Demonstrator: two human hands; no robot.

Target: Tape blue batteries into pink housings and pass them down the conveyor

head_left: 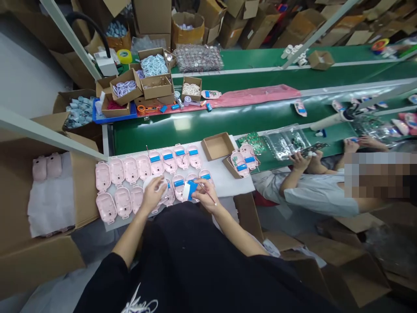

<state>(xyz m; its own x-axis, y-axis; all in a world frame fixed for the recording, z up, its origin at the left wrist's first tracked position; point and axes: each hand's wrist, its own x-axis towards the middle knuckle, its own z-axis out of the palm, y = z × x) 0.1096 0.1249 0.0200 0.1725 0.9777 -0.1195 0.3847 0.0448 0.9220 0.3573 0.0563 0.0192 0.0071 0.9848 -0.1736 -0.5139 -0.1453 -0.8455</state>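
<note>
Several pink plastic shells lie in two rows on a white sheet; some carry a blue battery. My left hand is curled round a white roll of tape over the front row. My right hand pinches a blue battery with a white strip and thin wires, just above a pink shell.
An open brown box and a box with two pink shells sit to the right. A large carton with pink parts stands at left. A green conveyor runs behind. A seated co-worker handles circuit boards at right.
</note>
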